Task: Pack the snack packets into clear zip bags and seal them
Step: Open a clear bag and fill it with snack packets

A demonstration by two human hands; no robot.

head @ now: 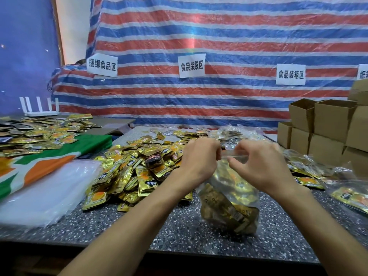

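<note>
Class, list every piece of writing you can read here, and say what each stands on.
"捆绑食品区": left paper sign on the striped tarp.
"食品装袋区": middle paper sign, same tarp.
"食品装箱区": right paper sign, same tarp.
"纸": all that shows of the cut-off sign at the right edge.
Print on the snack packets: too blurred to read.

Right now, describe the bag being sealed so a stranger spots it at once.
On the speckled table, right of the loose gold packets, stands a clear zip bag full of packets. Unlike the filled bags lying farther right, it is upright, its top pinched between the left hand and right hand.
</note>
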